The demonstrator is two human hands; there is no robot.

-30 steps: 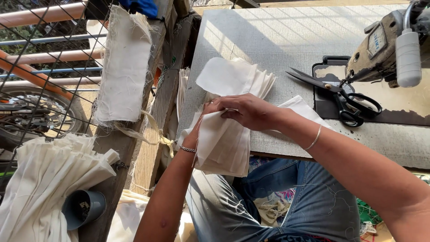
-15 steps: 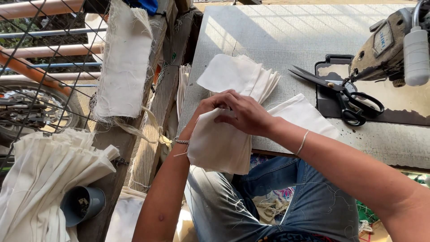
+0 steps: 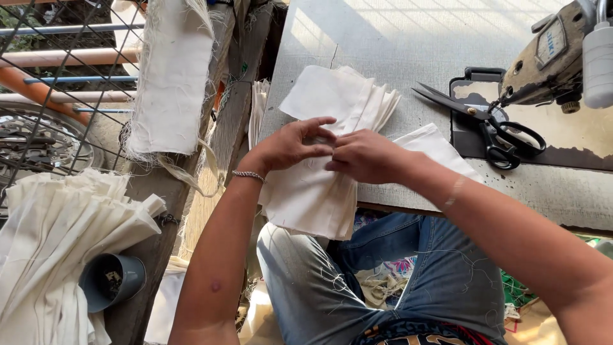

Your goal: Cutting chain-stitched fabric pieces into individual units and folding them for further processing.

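My left hand (image 3: 290,145) and my right hand (image 3: 364,155) meet over a bundle of cream cloth pieces (image 3: 310,198) that hangs off the near edge of the grey sewing table (image 3: 396,45) above my jeans. Both hands pinch the top edge of that bundle, fingertips almost touching. Just beyond my hands a fanned stack of cream cloth pieces (image 3: 338,96) lies on the table. Another cream piece (image 3: 428,144) shows under my right wrist.
Black-handled scissors (image 3: 491,128) lie to the right of the stack, beside the sewing machine (image 3: 562,57). A frayed cloth (image 3: 171,76) hangs at the left. More folded cream cloth (image 3: 57,236) and a grey cup (image 3: 115,281) sit low on the left, by a wire fence.
My left hand has come up from beneath the bundle to its top edge, and both hands now grip it together. The bundle has shifted slightly up toward the table.
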